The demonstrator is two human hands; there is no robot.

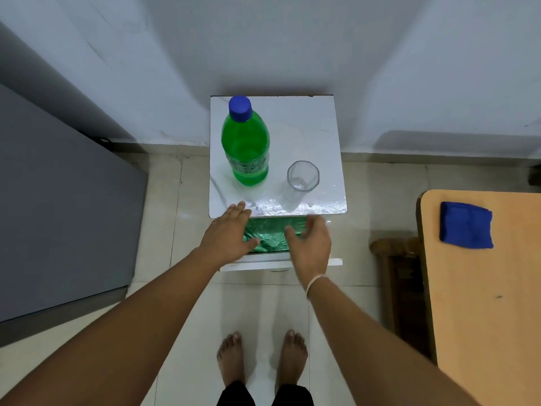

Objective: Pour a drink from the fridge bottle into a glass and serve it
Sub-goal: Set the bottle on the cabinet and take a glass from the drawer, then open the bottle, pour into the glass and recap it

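Observation:
A green plastic bottle (pixel 245 148) with a blue cap stands upright on the left half of a small white table (pixel 310 127). An empty clear glass (pixel 301 178) stands to its right, near the front edge. My left hand (pixel 228 232) reaches forward with straight fingers, its fingertips at the table's front left edge, below the bottle. My right hand (pixel 310 244) hovers just in front of the table, below the glass, fingers loosely spread and holding nothing. Neither hand touches the bottle or the glass.
A grey fridge (pixel 64 218) stands at the left. At the right is a wooden table (pixel 483 303) with a folded blue cloth (pixel 467 225) on it, and a dark wooden chair (pixel 398 276) beside it. Green plastic (pixel 269 232) lies in the small table's open drawer.

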